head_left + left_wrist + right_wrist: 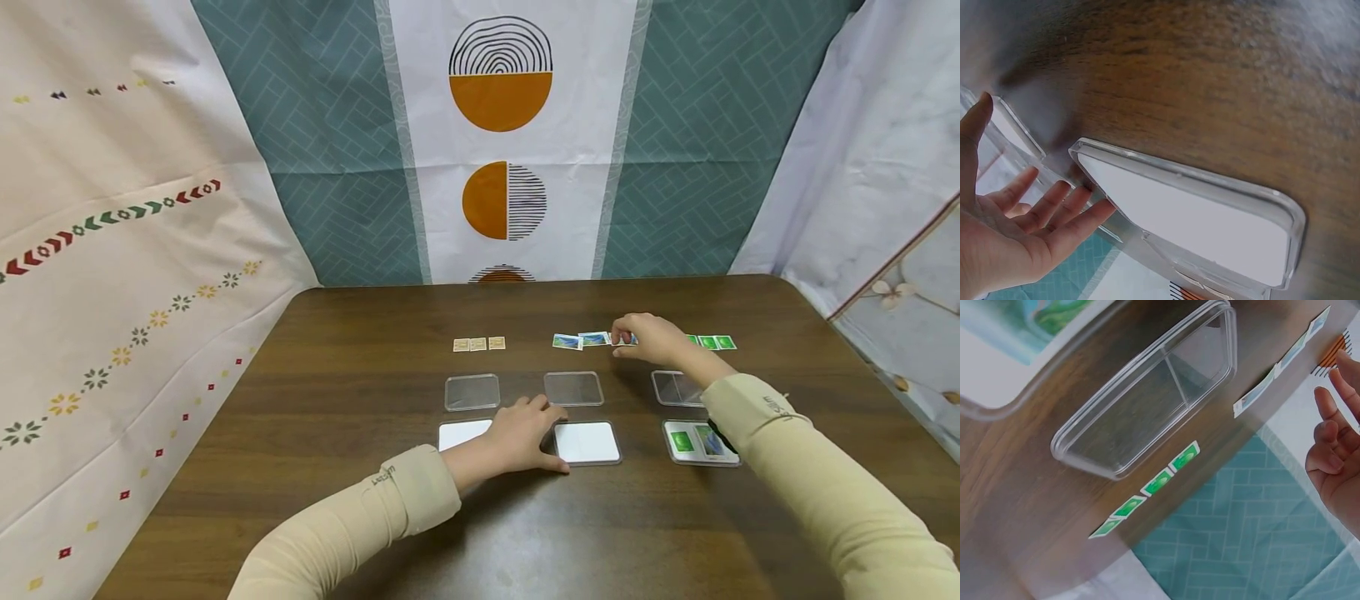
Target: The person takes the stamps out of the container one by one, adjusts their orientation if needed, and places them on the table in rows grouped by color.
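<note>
My left hand (517, 435) reaches between two clear cases with white inserts, fingers spread. Its fingertips are at the left edge of the middle white-insert case (587, 443); whether they touch it is hard to tell. The other white-insert case (461, 432) is partly behind that hand. My right hand (648, 340) hovers at the right end of a row of blue picture stamps (567, 342), its fingertips over the last one. In the right wrist view the blue stamps (1254, 397) lie on the table, apart from the visible fingers of the right hand (1341, 444).
Clear lids (472, 392), (573, 389) and a divided clear lid (1141, 400) lie behind the cases. The right case (681, 442) holds a green and a blue stamp. Small tan stamps (478, 344) and green stamps (707, 342) lie toward the table's back.
</note>
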{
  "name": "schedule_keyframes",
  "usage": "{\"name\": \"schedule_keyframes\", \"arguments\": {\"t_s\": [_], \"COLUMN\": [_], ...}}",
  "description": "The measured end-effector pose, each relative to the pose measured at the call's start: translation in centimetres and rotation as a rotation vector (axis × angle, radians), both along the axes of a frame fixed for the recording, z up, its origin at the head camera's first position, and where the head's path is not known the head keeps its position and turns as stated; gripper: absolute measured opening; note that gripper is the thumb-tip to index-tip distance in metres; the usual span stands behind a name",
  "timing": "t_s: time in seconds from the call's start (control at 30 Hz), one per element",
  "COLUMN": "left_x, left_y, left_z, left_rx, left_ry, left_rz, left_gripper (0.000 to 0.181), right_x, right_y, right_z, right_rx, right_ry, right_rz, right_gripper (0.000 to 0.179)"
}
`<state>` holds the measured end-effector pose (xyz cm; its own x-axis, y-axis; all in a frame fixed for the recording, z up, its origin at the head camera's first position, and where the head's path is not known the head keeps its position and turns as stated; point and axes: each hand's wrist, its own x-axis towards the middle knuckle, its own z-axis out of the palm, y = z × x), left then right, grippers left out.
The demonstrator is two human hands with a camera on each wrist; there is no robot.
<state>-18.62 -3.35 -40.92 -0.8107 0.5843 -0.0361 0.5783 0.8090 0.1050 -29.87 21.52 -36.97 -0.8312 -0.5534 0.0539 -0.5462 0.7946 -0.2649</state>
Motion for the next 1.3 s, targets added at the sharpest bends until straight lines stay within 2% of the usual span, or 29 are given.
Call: {"name": "schedule_keyframes", "arguments": {"t_s": [0.4, 0.8, 0.97, 1.13, 1.3], "left_x": [-0.1, -0.3, -0.4, -0.5, -0.3], "left_y": [0.4, 1.0, 1.4, 2.1, 2.7], "left_z": [0.3, 0.8, 0.9, 1.0, 1.0], "left_rx": [-0.026, -0.031, -0.028, -0.035, -0.054], "left_ry": [-0.018, -0.023, -0.027, -0.01, 0.004], "left_rz": [-0.009, -0.018, -0.018, -0.036, -0.063], "left_gripper": [0.072, 0.069, 0.068, 0.069, 0.067], "right_x": [0.9, 1.9, 2.4, 2.8, 3.3], "right_y": [1.9, 3.4, 4.1, 4.9, 5.6], "right_z": [0.1, 0.7, 1.1, 1.5, 1.7], "right_rx": [-0.039, -0.072, -0.085, -0.082, -0.078], "right_ry": [0.015, 0.031, -0.003, -0.029, 0.008], "right_rz": [0.011, 0.036, 0.015, -0.002, 0.019], "right_gripper": [0.012, 0.014, 0.014, 0.014, 0.014]}}
